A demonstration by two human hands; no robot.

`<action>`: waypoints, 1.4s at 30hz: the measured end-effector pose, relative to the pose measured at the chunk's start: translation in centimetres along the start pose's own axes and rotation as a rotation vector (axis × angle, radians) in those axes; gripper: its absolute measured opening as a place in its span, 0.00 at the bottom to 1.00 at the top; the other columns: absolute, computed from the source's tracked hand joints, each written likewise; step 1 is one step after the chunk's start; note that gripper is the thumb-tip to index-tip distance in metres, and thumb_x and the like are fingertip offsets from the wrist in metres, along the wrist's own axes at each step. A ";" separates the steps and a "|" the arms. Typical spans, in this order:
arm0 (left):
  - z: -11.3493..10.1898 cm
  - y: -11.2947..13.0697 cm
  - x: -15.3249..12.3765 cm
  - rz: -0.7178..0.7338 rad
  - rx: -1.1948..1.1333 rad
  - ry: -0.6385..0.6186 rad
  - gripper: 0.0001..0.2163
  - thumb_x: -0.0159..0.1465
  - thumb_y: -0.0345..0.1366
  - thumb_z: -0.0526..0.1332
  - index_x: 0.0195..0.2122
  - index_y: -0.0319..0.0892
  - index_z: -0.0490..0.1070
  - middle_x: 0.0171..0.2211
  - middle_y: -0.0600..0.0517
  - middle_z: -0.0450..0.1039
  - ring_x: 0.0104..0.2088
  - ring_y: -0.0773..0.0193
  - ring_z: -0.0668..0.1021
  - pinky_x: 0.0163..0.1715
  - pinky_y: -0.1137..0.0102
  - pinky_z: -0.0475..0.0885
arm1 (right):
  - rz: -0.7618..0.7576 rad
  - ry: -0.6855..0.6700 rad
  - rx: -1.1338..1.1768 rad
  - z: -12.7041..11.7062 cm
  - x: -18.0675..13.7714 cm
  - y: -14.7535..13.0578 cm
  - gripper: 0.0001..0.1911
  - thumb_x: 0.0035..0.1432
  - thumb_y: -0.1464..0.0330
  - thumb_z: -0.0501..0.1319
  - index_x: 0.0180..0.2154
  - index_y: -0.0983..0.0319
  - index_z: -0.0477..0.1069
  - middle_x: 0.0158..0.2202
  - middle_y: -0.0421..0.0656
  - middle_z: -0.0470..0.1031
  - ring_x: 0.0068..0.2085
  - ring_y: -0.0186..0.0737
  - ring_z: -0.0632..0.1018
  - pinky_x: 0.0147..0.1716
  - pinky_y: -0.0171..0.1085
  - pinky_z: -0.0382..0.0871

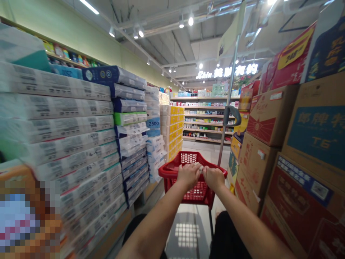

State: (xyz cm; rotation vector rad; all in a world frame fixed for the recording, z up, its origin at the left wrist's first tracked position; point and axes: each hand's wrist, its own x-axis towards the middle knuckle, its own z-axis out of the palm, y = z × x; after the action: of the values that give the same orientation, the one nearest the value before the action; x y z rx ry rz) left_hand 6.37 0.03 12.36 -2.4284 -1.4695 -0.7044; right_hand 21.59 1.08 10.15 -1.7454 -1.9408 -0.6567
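Observation:
A red plastic shopping cart basket stands in front of me in a shop aisle. My left hand and my right hand sit side by side on its near rim, both with fingers curled round the handle there. Both forearms reach forward from the bottom of the view. The basket's mesh walls show nothing inside that I can make out. A thin metal pole rises from the cart's right side.
Stacks of wrapped tissue packs line the left side. Brown and red cardboard boxes are piled high on the right. The grey floor runs ahead to shelves of goods at the far end.

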 end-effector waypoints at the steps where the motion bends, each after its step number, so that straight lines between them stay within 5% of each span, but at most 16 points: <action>1: -0.2 -0.1 0.4 -0.043 -0.011 -0.025 0.18 0.68 0.44 0.45 0.56 0.58 0.63 0.55 0.54 0.68 0.51 0.56 0.72 0.51 0.53 0.62 | -0.003 -0.004 -0.007 0.0 0.0 -0.1 0.19 0.66 0.65 0.46 0.32 0.65 0.73 0.25 0.50 0.77 0.29 0.43 0.79 0.32 0.37 0.65; 7: -0.8 -0.7 2.1 -0.285 -0.058 -0.147 0.22 0.69 0.40 0.40 0.64 0.46 0.54 0.38 0.47 0.78 0.40 0.57 0.78 0.43 0.60 0.68 | 0.004 0.004 -0.041 -0.5 -0.3 -0.7 0.21 0.66 0.64 0.45 0.30 0.64 0.73 0.24 0.50 0.77 0.28 0.46 0.79 0.31 0.39 0.65; 16: 2.3 0.4 -2.0 0.138 0.074 0.185 0.21 0.70 0.38 0.42 0.63 0.48 0.54 0.63 0.48 0.58 0.64 0.56 0.56 0.60 0.51 0.48 | 0.005 -0.016 -0.019 -0.1 -0.1 -0.2 0.21 0.66 0.65 0.44 0.33 0.65 0.73 0.26 0.51 0.77 0.30 0.45 0.79 0.32 0.39 0.65; 22: 0.7 1.3 0.1 -0.127 0.035 0.025 0.18 0.68 0.42 0.45 0.55 0.47 0.64 0.51 0.46 0.71 0.50 0.54 0.70 0.51 0.52 0.58 | 0.013 -0.062 -0.008 -0.5 0.3 -0.5 0.20 0.66 0.65 0.45 0.33 0.65 0.73 0.27 0.51 0.78 0.31 0.46 0.80 0.33 0.39 0.66; 26: 0.0 1.1 1.6 -0.278 0.016 -0.077 0.17 0.67 0.44 0.44 0.51 0.51 0.67 0.49 0.49 0.72 0.47 0.53 0.72 0.51 0.46 0.56 | 0.021 -0.065 -0.023 -0.4 0.3 -0.6 0.21 0.66 0.64 0.45 0.32 0.65 0.73 0.27 0.52 0.78 0.31 0.47 0.80 0.33 0.40 0.67; 33: 0.3 -0.2 0.7 -0.155 -0.013 0.006 0.16 0.68 0.43 0.43 0.49 0.53 0.67 0.47 0.52 0.73 0.46 0.56 0.72 0.47 0.56 0.62 | 0.023 -0.058 -0.022 -0.4 -0.1 -0.8 0.22 0.66 0.63 0.45 0.33 0.65 0.73 0.27 0.53 0.77 0.31 0.49 0.80 0.33 0.42 0.68; 42: 0.7 0.0 -0.3 -0.102 0.001 0.103 0.18 0.68 0.46 0.45 0.57 0.54 0.61 0.50 0.51 0.72 0.47 0.55 0.72 0.48 0.54 0.61 | 0.027 -0.051 -0.041 -0.6 -0.4 -0.7 0.22 0.66 0.63 0.44 0.32 0.65 0.73 0.26 0.53 0.77 0.30 0.48 0.80 0.33 0.41 0.67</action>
State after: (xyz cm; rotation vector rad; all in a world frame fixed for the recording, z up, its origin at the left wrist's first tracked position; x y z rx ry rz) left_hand 6.45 0.10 11.60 -2.2926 -1.5604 -0.8360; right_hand 20.94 0.30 10.37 -1.8267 -1.9463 -0.6529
